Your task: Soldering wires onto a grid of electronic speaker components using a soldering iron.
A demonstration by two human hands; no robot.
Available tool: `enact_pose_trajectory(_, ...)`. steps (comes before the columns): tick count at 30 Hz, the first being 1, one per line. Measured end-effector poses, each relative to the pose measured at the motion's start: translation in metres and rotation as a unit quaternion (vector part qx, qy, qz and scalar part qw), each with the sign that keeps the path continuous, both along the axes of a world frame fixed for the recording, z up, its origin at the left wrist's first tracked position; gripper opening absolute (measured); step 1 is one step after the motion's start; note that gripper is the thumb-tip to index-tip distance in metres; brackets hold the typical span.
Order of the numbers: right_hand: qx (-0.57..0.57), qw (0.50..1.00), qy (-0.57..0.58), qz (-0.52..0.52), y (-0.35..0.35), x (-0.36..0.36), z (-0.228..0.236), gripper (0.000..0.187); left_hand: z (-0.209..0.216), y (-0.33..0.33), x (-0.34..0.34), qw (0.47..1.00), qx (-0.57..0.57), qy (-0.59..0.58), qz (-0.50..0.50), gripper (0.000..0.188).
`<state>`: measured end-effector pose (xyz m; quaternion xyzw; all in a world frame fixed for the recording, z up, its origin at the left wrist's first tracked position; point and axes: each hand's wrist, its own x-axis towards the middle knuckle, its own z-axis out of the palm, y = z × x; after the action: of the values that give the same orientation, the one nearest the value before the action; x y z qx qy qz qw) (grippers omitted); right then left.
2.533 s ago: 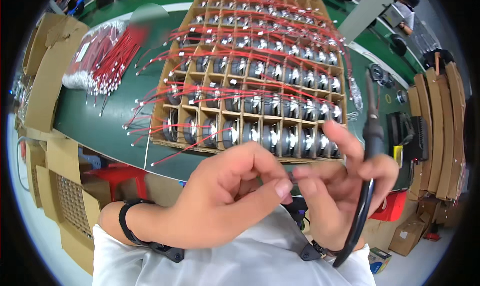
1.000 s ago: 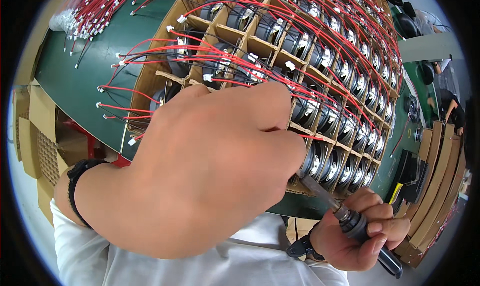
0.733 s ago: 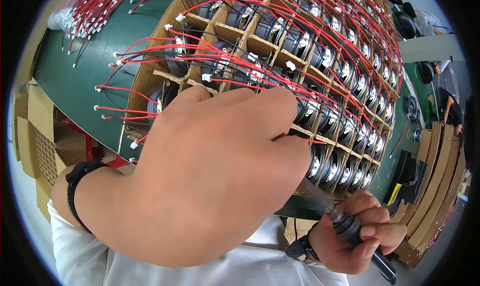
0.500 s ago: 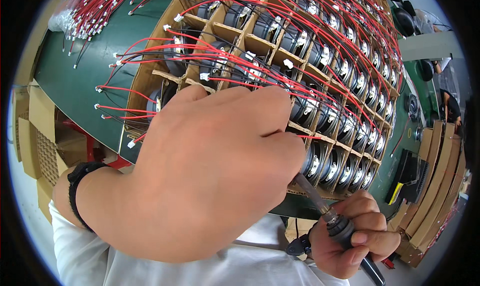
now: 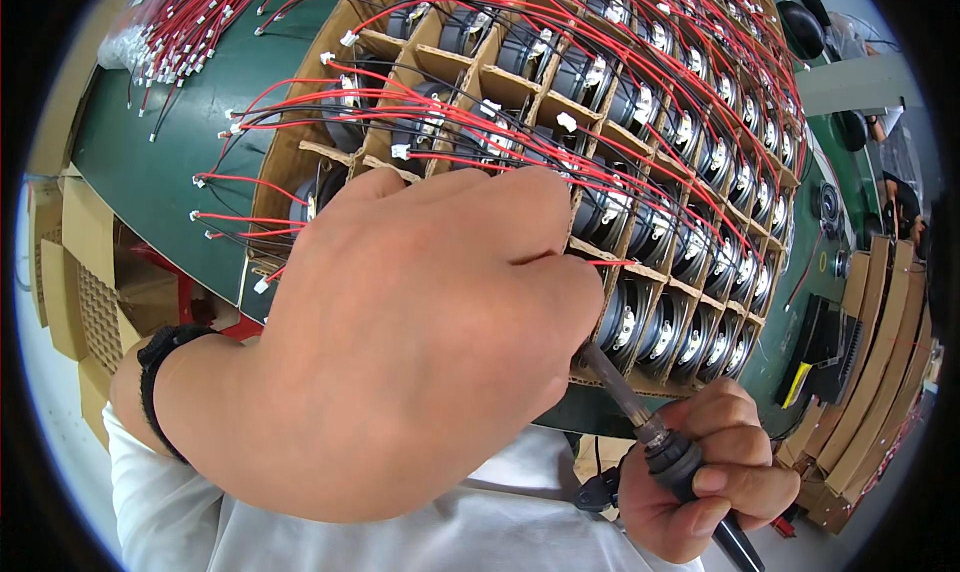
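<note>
My left hand (image 5: 420, 342) is closed in front of the near side of a divided cardboard box (image 5: 508, 85). Its fingertips are hidden behind the back of the hand, so what they pinch does not show. Low on the right, my right hand (image 5: 712, 482) grips the black handle of a soldering iron (image 5: 625, 397). The iron's metal barrel points up and left, and its tip disappears behind my left hand. Small round speakers (image 5: 622, 322) stand on edge in the box's compartments. Red and black wires (image 5: 440, 122) with white plugs trail across them.
A bundle of loose red wires (image 5: 205, 22) lies at the far left of the green table (image 5: 150, 187). Open cardboard boxes (image 5: 88, 232) stand at the left, and cardboard sheets (image 5: 870, 362) at the right. Near the right edge is a black object with a yellow part (image 5: 815, 352).
Both hands keep nearly the same pose. The left hand and the iron have shifted very slightly to the left in the picture, and the box with them.
</note>
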<state>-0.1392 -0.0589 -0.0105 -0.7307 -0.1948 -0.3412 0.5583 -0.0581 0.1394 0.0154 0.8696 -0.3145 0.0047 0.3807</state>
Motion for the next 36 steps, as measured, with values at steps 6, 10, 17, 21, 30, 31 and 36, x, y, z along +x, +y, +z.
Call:
enact_pose_trajectory(6,0.081,0.996,-0.022,-0.016,-0.001,0.000,-0.001,0.023,0.001,0.000,0.000,1.000,0.005,-0.004,0.001,0.020)
enact_pose_trajectory(10,0.128,0.990,-0.021,-0.051,-0.001,-0.003,-0.002,0.022,0.001,0.001,0.000,1.000,0.015,-0.008,-0.002,0.020)
enact_pose_trajectory(17,0.154,0.986,-0.012,-0.062,0.001,-0.002,0.001,0.021,-0.001,0.001,0.000,1.000,0.023,-0.019,0.001,0.018)
enact_pose_trajectory(21,0.151,0.986,-0.021,-0.072,0.001,0.000,0.002,0.020,-0.001,0.001,-0.001,0.999,0.031,-0.025,0.003,0.018)
enact_pose_trajectory(30,0.180,0.979,-0.004,-0.095,0.001,0.004,0.008,0.021,0.003,0.005,0.002,0.998,0.006,-0.063,-0.022,0.017)
enact_pose_trajectory(31,0.181,0.979,0.001,-0.098,0.001,0.004,0.008,0.022,0.001,0.006,0.006,0.996,-0.031,-0.072,-0.043,0.016)
enact_pose_trajectory(36,0.184,0.977,0.012,-0.103,0.001,0.004,0.010,0.024,0.003,0.010,0.007,0.998,-0.055,0.004,-0.022,0.012)
